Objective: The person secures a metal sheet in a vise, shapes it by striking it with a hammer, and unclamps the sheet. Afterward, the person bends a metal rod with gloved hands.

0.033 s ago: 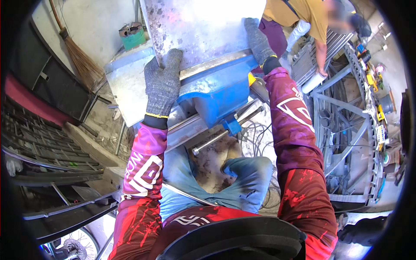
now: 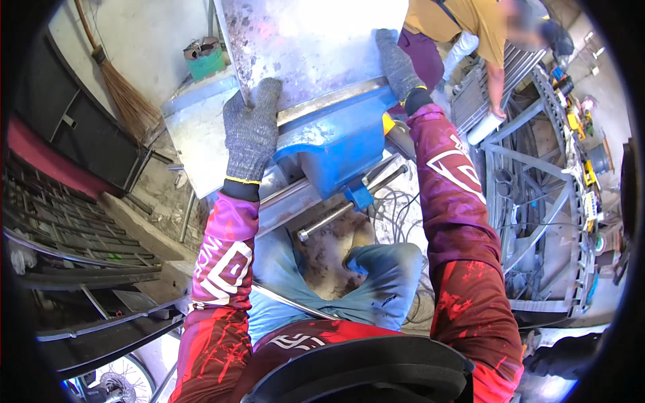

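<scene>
A bare metal sheet (image 2: 316, 54), blotched with rust at its left side, stands in the jaws of a blue bench vise (image 2: 329, 148). My left hand (image 2: 252, 127), in a grey knit glove, grips the sheet's lower left edge, its thumb over the near face. Higher up on the opposite edge, my right hand (image 2: 400, 64) in a matching glove is closed round the sheet; its fingertips are partly hidden. The vise's screw and sliding handle (image 2: 336, 215) jut toward me, above my knees.
A co-worker (image 2: 463, 33) bends over metal framework (image 2: 537, 168) at the right, one hand on a white cylinder (image 2: 485, 127). A broom (image 2: 121, 87) leans at the far left, near a green can (image 2: 205, 60). Loose cables (image 2: 396, 208) lie below the vise.
Both hands and the sheet have shifted very slightly left and down. The grip of each hand on the sheet is the same.
</scene>
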### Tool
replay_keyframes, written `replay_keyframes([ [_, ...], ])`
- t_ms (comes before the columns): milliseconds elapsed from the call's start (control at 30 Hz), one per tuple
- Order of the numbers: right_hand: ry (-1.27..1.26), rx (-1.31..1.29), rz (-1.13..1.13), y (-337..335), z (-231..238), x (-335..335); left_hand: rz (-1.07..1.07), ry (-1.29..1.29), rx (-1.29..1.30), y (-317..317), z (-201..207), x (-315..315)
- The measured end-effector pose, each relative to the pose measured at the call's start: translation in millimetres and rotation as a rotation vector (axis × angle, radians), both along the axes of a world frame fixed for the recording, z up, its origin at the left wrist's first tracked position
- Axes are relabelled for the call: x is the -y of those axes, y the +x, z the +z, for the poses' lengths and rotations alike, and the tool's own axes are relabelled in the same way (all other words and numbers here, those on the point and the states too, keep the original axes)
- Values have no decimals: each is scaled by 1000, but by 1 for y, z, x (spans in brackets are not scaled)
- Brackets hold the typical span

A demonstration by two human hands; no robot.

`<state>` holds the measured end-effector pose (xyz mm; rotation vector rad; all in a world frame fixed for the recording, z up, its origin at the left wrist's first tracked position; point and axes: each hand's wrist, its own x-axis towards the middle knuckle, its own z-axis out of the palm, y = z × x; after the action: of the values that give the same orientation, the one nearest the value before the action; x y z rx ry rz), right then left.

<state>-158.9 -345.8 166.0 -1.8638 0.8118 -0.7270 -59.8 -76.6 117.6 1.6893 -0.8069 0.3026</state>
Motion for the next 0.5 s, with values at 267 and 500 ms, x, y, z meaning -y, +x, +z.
replay_keyframes([
  [267,-115,55,22,1,-13,11,-124,-171,-281,-2,-1,7],
  [500,19,7,8,0,3,-13,14,-26,-458,3,13,1],
])
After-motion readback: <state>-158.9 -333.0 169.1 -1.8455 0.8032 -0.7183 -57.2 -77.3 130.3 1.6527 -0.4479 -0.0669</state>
